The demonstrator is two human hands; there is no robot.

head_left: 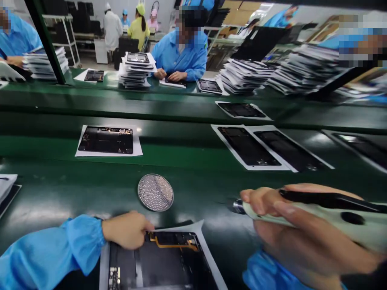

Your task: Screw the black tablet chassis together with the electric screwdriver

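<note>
An opened tablet (169,262) with an orange flex cable (172,245) lies on a white sheet at the bottom centre, cut off by the lower edge. My left hand (128,231) is at its upper left, fingers curled and the index finger touching the tablet's top edge. Whether the curled fingers hold anything is hidden. My right hand (290,213) is wrapped round a pale green electric screwdriver (320,225) with a black lever. Its metal tip points left, right of the tablet. A round screw tray (155,192) with a dimpled metal surface lies beyond my left hand.
Farther back on the green bench lie an opened tablet (105,140) on paper and two more (248,147) side by side at the right. Stacks of papered tablets (137,70) stand along the far side. A co-worker in blue (181,52) sits opposite.
</note>
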